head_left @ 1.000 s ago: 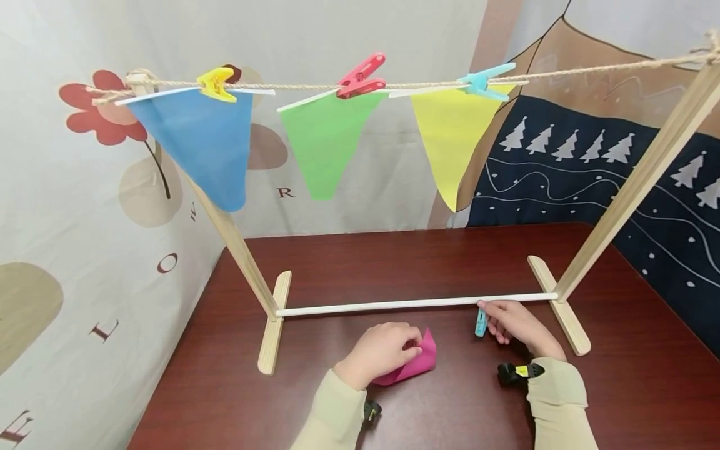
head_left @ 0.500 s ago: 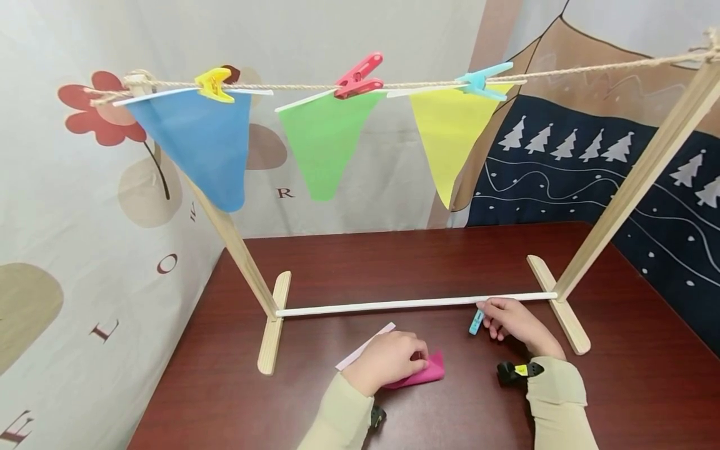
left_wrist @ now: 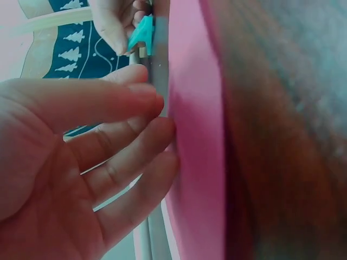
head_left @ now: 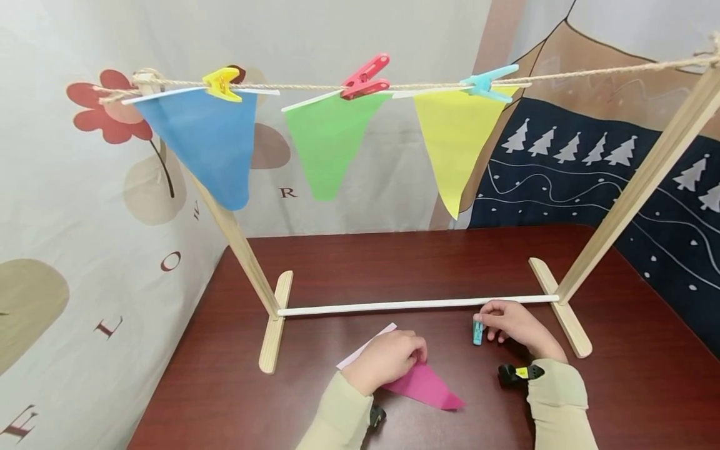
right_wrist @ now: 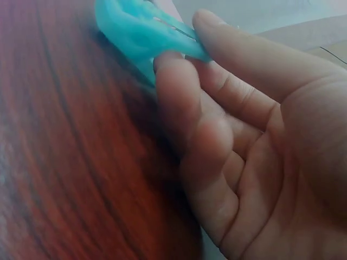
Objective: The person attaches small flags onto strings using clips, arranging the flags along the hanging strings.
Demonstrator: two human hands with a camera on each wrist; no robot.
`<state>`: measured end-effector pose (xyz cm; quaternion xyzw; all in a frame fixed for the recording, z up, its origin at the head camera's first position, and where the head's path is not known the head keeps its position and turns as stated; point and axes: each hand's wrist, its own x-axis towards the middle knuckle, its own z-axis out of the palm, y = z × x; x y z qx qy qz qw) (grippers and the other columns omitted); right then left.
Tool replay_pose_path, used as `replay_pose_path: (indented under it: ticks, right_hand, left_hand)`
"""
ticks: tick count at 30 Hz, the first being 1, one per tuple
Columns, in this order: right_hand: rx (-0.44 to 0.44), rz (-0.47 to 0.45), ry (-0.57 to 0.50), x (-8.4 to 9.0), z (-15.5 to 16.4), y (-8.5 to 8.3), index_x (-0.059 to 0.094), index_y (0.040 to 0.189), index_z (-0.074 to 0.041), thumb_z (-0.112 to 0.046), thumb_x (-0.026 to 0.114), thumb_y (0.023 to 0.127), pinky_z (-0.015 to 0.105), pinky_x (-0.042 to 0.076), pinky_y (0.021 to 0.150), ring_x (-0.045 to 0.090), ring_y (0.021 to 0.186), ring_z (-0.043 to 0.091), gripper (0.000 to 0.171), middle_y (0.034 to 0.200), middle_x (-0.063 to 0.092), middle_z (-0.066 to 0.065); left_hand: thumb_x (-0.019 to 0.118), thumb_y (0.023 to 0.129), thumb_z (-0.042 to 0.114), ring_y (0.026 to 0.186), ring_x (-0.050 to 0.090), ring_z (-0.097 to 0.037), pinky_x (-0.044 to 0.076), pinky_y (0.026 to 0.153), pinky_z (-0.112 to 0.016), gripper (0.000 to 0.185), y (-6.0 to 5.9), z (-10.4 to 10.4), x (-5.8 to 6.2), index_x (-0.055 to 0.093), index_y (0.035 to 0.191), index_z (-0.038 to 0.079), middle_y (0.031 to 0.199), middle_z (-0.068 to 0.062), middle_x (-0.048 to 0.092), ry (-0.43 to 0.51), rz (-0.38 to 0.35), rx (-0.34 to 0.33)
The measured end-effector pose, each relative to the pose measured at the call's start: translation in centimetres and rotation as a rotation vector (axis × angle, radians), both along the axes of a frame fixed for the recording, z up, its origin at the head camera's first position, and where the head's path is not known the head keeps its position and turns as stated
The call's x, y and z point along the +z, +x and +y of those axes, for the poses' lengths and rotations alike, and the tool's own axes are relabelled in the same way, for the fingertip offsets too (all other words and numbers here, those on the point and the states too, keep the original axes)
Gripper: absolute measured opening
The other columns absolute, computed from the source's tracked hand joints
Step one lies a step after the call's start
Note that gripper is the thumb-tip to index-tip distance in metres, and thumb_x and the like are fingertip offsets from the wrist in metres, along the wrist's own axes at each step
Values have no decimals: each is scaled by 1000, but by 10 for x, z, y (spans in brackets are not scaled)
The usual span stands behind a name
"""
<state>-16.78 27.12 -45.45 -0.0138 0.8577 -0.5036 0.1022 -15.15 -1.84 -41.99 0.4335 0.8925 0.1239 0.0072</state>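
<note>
Pink pennant (head_left: 424,386) now spread flat on the dark red table (head_left: 619,375), just in front of the white crossbar (head_left: 416,305) of the wooden rack; 0.5 s ago still bunched into a small fold under the palm, 1 s ago a crumpled wedge. Tip now pointing away from the crossbar, white top band (head_left: 365,345) poking out toward it. Left hand (head_left: 388,358) lying on the pennant's upper edge, fingers (left_wrist: 130,146) fairly straight and pressing against the pink sheet in the left wrist view, apparently without pinching, though blur leaves that uncertain. Right hand (head_left: 509,325) just in front of the crossbar's right end, thumb and forefinger pinching a turquoise clothespin (head_left: 477,332); pin turned more upright than 0.5 s ago, hand itself hardly shifted. Above the crossbar, on the rope (head_left: 590,70), unchanged: 3 pennants, blue (head_left: 210,147), green (head_left: 329,140), yellow (head_left: 452,144), each under 1 peg.
</note>
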Motion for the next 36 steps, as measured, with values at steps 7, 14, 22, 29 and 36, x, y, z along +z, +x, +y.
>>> replay_pose_path:
  ticks: [7,14,22,29,36]
  right_hand:
    - [-7,0,-27,2,1,3,58,92,-2,-32,64,81,34,49,54,59,62,23,33,67,60,11]
    - [-14,-8,-35,3,2,5,58,95,0,-28,63,83,33,49,56,61,65,23,31,71,63,12]
    - [-13,2,-14,6,0,5,60,92,0,-24,62,84,31,46,51,60,65,23,25,72,64,13]
    - [-21,29,10,7,-1,5,63,85,-3,-30,65,80,30,45,48,55,57,19,28,69,63,8]
    - [-11,53,25,4,1,3,63,82,-4,-30,63,82,30,45,49,54,57,19,25,69,63,7]
  left_hand:
    - [62,79,10,66,47,-3,39,62,-17,12,-3,-8,3,61,80,21,72,12,49,51,-53,91]
    - [67,77,18,64,46,-3,39,58,-20,8,-9,-22,6,61,80,23,70,13,47,30,-108,228]
    - [66,76,23,65,47,-5,39,56,-24,7,-14,-32,11,61,79,25,69,13,47,9,-124,293]
    - [63,79,27,62,47,-7,37,52,-27,4,-20,-43,15,61,81,26,64,13,47,18,-145,372]
    - [62,79,27,62,48,-6,39,55,-27,4,-26,-62,17,60,81,24,67,14,50,35,-169,398]
